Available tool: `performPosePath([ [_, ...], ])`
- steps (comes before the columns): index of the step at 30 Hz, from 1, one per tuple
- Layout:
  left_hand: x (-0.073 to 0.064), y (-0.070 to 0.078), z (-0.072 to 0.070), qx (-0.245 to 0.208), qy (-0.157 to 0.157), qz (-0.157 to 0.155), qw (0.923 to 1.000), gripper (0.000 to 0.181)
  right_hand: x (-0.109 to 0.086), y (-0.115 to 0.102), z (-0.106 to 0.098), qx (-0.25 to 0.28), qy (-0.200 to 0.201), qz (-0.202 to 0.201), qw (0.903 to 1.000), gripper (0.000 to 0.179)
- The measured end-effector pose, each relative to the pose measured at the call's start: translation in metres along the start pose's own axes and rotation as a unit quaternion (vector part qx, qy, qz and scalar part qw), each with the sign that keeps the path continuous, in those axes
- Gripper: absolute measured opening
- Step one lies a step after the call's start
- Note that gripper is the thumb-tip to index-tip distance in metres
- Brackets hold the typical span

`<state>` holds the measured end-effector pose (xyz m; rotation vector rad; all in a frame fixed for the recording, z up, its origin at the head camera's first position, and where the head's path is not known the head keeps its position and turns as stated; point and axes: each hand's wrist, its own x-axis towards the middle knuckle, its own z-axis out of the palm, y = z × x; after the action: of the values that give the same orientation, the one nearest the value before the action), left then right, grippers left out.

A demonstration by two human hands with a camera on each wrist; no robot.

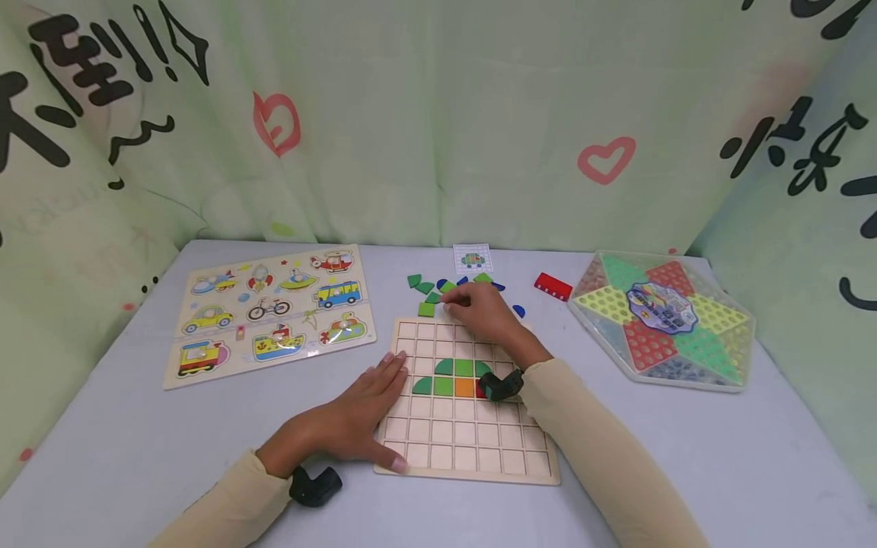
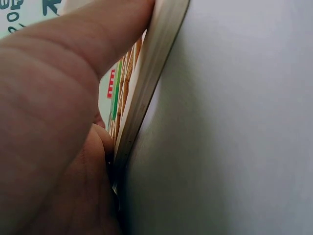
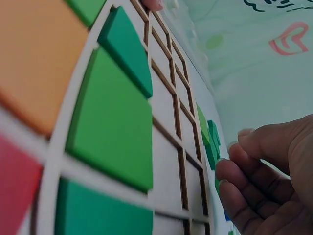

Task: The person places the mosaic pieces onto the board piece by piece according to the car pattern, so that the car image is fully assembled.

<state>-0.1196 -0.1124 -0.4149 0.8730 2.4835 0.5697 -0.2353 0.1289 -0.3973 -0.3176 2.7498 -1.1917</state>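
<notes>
A square wooden grid board [image 1: 452, 434] lies on the table, with green, orange and red pieces in its middle cells. My left hand [image 1: 359, 411] rests on the board's left edge, fingers extended and the thumb at its near left corner. In the left wrist view that thumb [image 2: 117, 29] lies over the board's rim. Beyond the far edge, my right hand [image 1: 483, 312] reaches to the loose pieces, fingers bent and fingertips right at a dark green piece [image 1: 434, 297]. No piece shows between thumb and fingers in the right wrist view. The right wrist hides some right-side cells.
Several green and blue pieces lie behind the board, near a small picture card [image 1: 473, 259]. A vehicle puzzle board [image 1: 240, 335] is on the left. To the right are a red strip [image 1: 553, 287] and a hexagonal box [image 1: 685, 373]. Curtains [image 1: 438, 152] surround the table.
</notes>
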Motion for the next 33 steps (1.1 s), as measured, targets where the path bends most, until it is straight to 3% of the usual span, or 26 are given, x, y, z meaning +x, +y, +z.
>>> performPosePath([
  [6,0.0,0.001,-0.001,0.0,-0.006,-0.001,1.0,0.127,0.007,-0.008,0.008,0.018,0.002,-0.018,0.9997,0.021],
  [22,0.001,0.0,-0.001,0.001,-0.007,0.001,1.0,0.127,0.023,-0.008,0.012,0.031,0.03,0.022,0.9988,0.02],
  [33,0.001,-0.001,-0.002,-0.002,-0.007,0.005,1.0,0.127,0.034,-0.008,0.02,-0.003,0.025,0.021,0.9995,0.022],
])
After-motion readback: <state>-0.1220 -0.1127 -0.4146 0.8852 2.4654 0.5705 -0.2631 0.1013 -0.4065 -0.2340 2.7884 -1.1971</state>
